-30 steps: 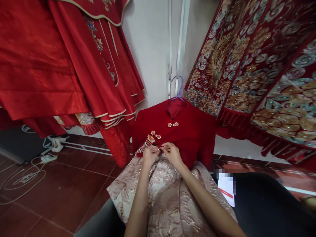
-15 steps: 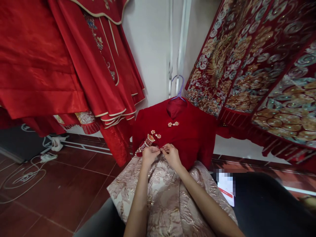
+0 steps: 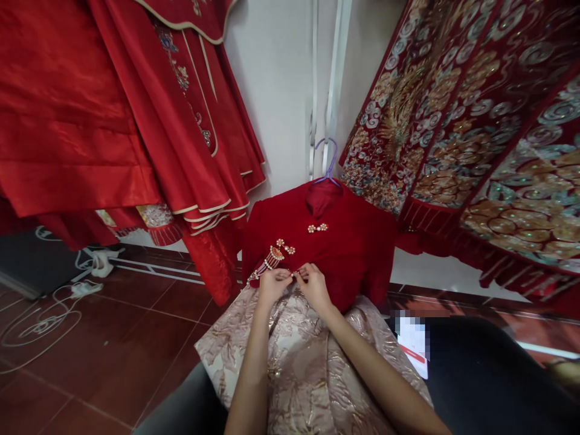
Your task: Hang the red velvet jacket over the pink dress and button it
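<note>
A dark red velvet top [image 3: 348,260] with short sleeves hangs on a purple hanger [image 3: 331,166], above a pale pink brocade skirt with metallic flowers [image 3: 299,368]. Pearl flower clasps [image 3: 318,228] sit below its collar. Lower left on the chest is a beaded fan-shaped tassel [image 3: 274,258]. At the top's lower front, my left hand [image 3: 273,286] and my right hand [image 3: 313,287] meet, both closed in a pinch. Between their fingertips shows a small beaded piece [image 3: 293,273]; its exact form is too small to tell.
Red satin garments with pale piping [image 3: 176,121] hang at left. A heavily embroidered red garment [image 3: 453,133] hangs at right. On a black surface [image 3: 480,374] at lower right lies a lit phone [image 3: 412,350]. White cables [image 3: 49,326] trail over the tiled floor [image 3: 136,350].
Almost nothing differs. Both hands stay pinched at the same spot on the top, with only slight finger movement. The view has shifted a little.
</note>
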Action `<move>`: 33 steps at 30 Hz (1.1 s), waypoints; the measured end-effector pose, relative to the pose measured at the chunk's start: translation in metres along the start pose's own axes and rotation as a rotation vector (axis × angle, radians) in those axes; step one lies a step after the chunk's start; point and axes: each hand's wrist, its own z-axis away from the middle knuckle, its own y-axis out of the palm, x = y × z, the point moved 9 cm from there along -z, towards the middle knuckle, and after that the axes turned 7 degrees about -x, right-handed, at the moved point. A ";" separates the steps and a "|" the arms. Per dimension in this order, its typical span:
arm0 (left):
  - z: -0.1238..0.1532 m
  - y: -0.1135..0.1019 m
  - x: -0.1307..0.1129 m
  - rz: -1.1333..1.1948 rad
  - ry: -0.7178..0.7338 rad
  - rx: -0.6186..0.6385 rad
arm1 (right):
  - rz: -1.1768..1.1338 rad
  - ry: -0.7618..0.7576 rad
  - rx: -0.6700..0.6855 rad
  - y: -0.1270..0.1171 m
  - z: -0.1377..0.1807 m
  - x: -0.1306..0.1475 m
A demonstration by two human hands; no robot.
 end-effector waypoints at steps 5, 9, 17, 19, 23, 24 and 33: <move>0.001 0.004 -0.002 -0.013 0.047 0.046 | -0.031 -0.005 0.006 0.000 0.000 0.001; -0.002 -0.004 -0.001 -0.053 0.017 -0.007 | -0.121 0.039 0.067 -0.006 0.005 -0.002; -0.001 -0.016 -0.010 -0.099 0.035 0.012 | -0.073 0.108 0.086 -0.040 0.005 -0.010; 0.002 -0.009 -0.011 -0.116 0.060 0.052 | -0.067 0.116 0.089 -0.043 0.002 -0.009; 0.005 0.000 -0.008 -0.152 0.086 0.038 | -0.060 0.112 0.116 -0.038 0.003 -0.006; 0.005 0.002 -0.007 -0.148 0.083 0.044 | -0.072 0.117 0.122 -0.035 0.005 -0.006; 0.008 0.002 -0.011 -0.130 0.145 0.047 | -0.164 0.127 0.185 -0.017 0.014 -0.013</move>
